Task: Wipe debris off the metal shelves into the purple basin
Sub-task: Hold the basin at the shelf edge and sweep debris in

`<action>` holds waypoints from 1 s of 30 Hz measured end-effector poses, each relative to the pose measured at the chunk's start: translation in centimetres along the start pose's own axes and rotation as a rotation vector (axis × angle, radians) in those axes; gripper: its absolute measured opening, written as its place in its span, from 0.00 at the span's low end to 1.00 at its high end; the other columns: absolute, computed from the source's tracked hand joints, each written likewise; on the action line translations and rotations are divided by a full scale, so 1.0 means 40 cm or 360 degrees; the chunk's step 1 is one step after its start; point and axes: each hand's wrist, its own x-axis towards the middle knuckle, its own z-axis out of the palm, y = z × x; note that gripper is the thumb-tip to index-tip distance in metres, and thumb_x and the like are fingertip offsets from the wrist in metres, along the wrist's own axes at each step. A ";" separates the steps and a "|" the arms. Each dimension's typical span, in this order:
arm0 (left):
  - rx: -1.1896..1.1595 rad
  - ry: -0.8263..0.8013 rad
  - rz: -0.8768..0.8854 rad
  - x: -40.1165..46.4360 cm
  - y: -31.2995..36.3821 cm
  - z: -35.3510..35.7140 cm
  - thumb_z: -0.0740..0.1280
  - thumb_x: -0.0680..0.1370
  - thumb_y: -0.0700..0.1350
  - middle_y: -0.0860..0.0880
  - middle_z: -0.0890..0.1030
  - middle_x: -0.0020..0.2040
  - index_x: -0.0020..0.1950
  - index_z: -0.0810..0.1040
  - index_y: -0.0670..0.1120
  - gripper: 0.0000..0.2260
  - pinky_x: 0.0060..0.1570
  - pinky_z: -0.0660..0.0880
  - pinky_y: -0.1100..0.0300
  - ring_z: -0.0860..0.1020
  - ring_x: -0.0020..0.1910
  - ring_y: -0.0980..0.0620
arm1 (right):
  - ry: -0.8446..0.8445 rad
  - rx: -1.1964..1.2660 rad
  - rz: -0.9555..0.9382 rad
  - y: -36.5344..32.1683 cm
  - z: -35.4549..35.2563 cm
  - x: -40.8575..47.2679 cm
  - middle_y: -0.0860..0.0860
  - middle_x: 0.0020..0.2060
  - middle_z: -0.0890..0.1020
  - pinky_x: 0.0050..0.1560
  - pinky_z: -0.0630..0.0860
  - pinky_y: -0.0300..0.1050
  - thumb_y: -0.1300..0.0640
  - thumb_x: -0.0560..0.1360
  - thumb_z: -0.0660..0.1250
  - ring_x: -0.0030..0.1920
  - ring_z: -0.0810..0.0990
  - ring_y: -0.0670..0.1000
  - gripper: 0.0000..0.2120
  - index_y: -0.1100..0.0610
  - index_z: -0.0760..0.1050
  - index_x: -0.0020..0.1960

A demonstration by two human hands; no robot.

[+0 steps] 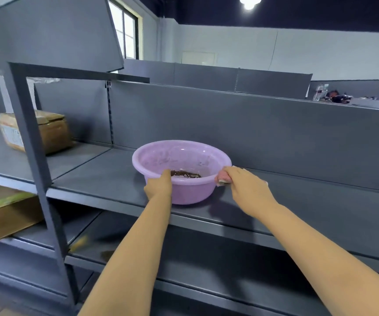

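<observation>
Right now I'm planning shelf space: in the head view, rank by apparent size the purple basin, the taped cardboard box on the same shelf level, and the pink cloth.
1. purple basin, though it sits nearer the camera
2. cardboard box
3. pink cloth, mostly hidden in the right hand

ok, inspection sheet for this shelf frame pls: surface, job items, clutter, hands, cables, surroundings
Surface: grey metal shelf, bare part looks clean.
Job's things: purple basin stands on the shelf, dark debris in its bottom; pink cloth at its right rim.
Clutter: cardboard box on the left bay; another box one level lower.
Hands: left hand grips the near rim; right hand holds the cloth against the rim.
Cables: nothing seen.
Surroundings: more grey shelving, window, ceiling lamp.
</observation>
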 end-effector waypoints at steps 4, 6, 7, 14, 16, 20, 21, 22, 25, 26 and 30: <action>-0.0201 0.0061 -0.0045 -0.015 0.004 0.006 0.65 0.77 0.45 0.47 0.75 0.50 0.64 0.73 0.41 0.17 0.53 0.75 0.51 0.73 0.47 0.45 | 0.0026 0.0039 0.0021 0.010 0.009 0.002 0.48 0.52 0.76 0.39 0.65 0.46 0.67 0.75 0.53 0.50 0.71 0.53 0.16 0.52 0.71 0.55; -0.0287 0.0091 -0.0076 -0.024 0.011 -0.009 0.64 0.77 0.42 0.49 0.72 0.42 0.61 0.73 0.41 0.13 0.53 0.76 0.49 0.72 0.43 0.46 | 0.0084 0.0105 0.0057 0.004 0.007 0.011 0.46 0.53 0.76 0.40 0.67 0.46 0.66 0.75 0.52 0.51 0.72 0.52 0.17 0.51 0.72 0.56; -0.0302 0.0112 -0.0093 -0.026 0.015 -0.023 0.63 0.77 0.41 0.49 0.71 0.39 0.58 0.73 0.42 0.10 0.51 0.75 0.50 0.71 0.39 0.47 | 0.0132 0.0175 0.0072 -0.005 0.001 0.018 0.44 0.54 0.76 0.42 0.70 0.46 0.66 0.75 0.52 0.52 0.72 0.51 0.18 0.49 0.72 0.55; -0.0218 0.0227 0.0007 -0.023 0.070 -0.236 0.61 0.74 0.38 0.46 0.70 0.40 0.54 0.69 0.40 0.09 0.44 0.76 0.50 0.73 0.42 0.43 | 0.0393 0.0475 0.0031 -0.139 -0.086 0.075 0.41 0.51 0.77 0.49 0.73 0.51 0.65 0.74 0.50 0.48 0.73 0.47 0.19 0.44 0.73 0.49; -0.0192 0.0246 0.0025 -0.020 0.087 -0.320 0.61 0.73 0.37 0.44 0.71 0.42 0.54 0.69 0.40 0.11 0.43 0.76 0.48 0.74 0.46 0.40 | 0.0388 0.0476 -0.0028 -0.198 -0.088 0.085 0.41 0.50 0.77 0.50 0.74 0.53 0.65 0.75 0.50 0.48 0.73 0.48 0.19 0.44 0.73 0.49; -0.0204 0.0332 -0.0002 -0.030 0.100 -0.505 0.61 0.71 0.36 0.41 0.73 0.51 0.60 0.68 0.41 0.17 0.47 0.79 0.41 0.76 0.48 0.39 | 0.0345 0.0398 -0.0175 -0.328 -0.041 0.098 0.43 0.49 0.76 0.46 0.75 0.51 0.65 0.75 0.52 0.47 0.74 0.49 0.18 0.45 0.72 0.50; -0.0197 0.0369 0.0011 -0.037 0.096 -0.565 0.61 0.70 0.36 0.40 0.73 0.52 0.60 0.68 0.41 0.18 0.45 0.79 0.42 0.76 0.46 0.39 | 0.0311 0.0386 -0.0231 -0.372 -0.015 0.097 0.44 0.50 0.76 0.45 0.74 0.49 0.65 0.75 0.52 0.49 0.74 0.50 0.18 0.46 0.72 0.52; -0.0202 0.0398 0.0023 -0.044 0.093 -0.617 0.61 0.69 0.36 0.40 0.74 0.52 0.60 0.69 0.40 0.18 0.42 0.79 0.43 0.76 0.45 0.39 | 0.0286 0.0356 -0.0284 -0.410 0.009 0.095 0.45 0.52 0.77 0.44 0.72 0.47 0.66 0.75 0.53 0.51 0.74 0.51 0.18 0.48 0.72 0.55; -0.0230 0.0507 0.0033 -0.060 0.068 -0.774 0.61 0.70 0.36 0.41 0.74 0.49 0.60 0.69 0.40 0.17 0.34 0.77 0.47 0.75 0.41 0.42 | 0.0232 0.0270 -0.0437 -0.529 0.065 0.078 0.49 0.56 0.77 0.44 0.65 0.43 0.65 0.75 0.55 0.54 0.74 0.53 0.17 0.52 0.71 0.60; -0.0235 0.0550 0.0026 -0.065 0.058 -0.824 0.60 0.71 0.35 0.41 0.74 0.48 0.60 0.68 0.41 0.17 0.32 0.75 0.49 0.74 0.40 0.43 | 0.0205 0.0267 -0.0474 -0.568 0.080 0.069 0.50 0.57 0.76 0.45 0.66 0.44 0.65 0.76 0.56 0.56 0.74 0.54 0.17 0.53 0.71 0.62; -0.0163 0.0699 -0.0052 -0.072 -0.014 -1.012 0.60 0.70 0.35 0.43 0.74 0.42 0.60 0.70 0.40 0.18 0.30 0.73 0.53 0.74 0.37 0.44 | 0.0129 0.0275 -0.0646 -0.690 0.169 0.024 0.51 0.58 0.76 0.47 0.66 0.43 0.62 0.77 0.60 0.58 0.75 0.53 0.15 0.54 0.70 0.63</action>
